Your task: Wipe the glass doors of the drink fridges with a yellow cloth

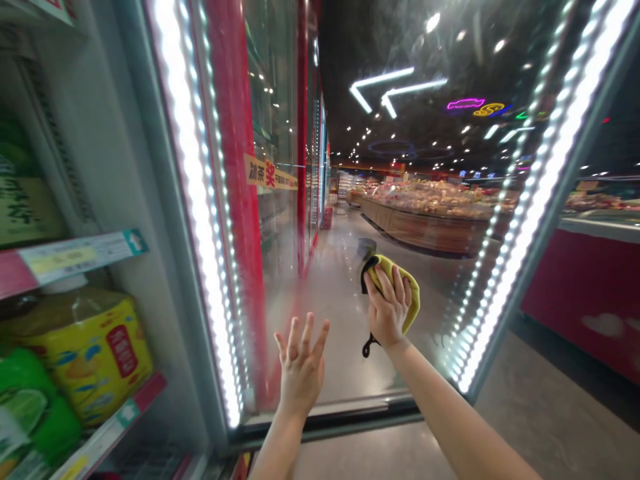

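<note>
A glass cooler door (330,320) fills the middle of the head view, framed by bright LED strips, with a misty patch on its left part. My right hand (389,303) presses a yellow cloth (413,293) with a black edge and a small black loop against the glass, fingers bent over the cloth. To its left, my left hand (301,360) is raised with spread fingers and holds nothing; it is at the lower part of the pane, and whether it touches the glass is unclear.
Shelves with price strips (85,257), a yellow drink pack (100,353) and green bottles (37,400) stand close on the left. Through the glass show red-framed coolers, an aisle floor and a wood-sided display (415,223). A red counter (585,293) is at right.
</note>
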{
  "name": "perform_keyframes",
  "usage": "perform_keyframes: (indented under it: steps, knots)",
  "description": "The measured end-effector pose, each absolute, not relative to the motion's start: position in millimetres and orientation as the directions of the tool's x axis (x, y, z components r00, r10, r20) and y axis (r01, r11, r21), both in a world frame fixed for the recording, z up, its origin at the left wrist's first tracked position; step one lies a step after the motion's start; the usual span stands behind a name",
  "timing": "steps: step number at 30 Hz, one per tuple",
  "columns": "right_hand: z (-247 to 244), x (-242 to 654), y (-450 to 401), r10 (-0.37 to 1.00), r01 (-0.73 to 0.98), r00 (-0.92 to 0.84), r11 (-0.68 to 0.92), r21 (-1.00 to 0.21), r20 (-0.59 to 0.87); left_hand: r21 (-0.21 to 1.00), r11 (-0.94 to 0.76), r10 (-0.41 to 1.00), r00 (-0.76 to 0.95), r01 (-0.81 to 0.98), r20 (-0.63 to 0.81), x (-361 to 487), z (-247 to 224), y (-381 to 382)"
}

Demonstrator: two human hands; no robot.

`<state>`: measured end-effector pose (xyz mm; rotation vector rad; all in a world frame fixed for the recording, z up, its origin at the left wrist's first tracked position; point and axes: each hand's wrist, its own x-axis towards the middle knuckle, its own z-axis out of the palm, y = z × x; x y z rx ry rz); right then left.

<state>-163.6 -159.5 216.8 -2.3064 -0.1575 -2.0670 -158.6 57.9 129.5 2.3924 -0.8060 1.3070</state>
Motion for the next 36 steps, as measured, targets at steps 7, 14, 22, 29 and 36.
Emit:
perform_keyframes:
  steps: [7,14,22,29,36]
  knots:
    - [211,-164,-132,0.326,0.247,0.271,-0.933,0.261,0.906,0.004,-0.803,-0.326,0.445,-0.596,0.834,-160,131,58]
    - [223,-161,-158,0.066,0.115,0.143,-0.992,0.050,0.988,0.077,-0.844,-0.219,0.472,-0.531,0.854,-164,131,88]
    - [224,-160,-114,0.411,0.283,0.322,-0.902,0.327,0.853,0.103,-0.892,-0.162,0.524,-0.441,0.836,-161,126,99]
    - [231,-150,-97,0.204,0.222,0.221,-0.963,0.154,0.954,0.096,-0.909,-0.129,0.492,-0.405,0.861,-152,116,95]
    - [221,-151,-80,0.647,0.410,0.281,-0.749,0.521,0.709,0.099,-0.915,-0.117,0.492,-0.392,0.863,-150,112,95]
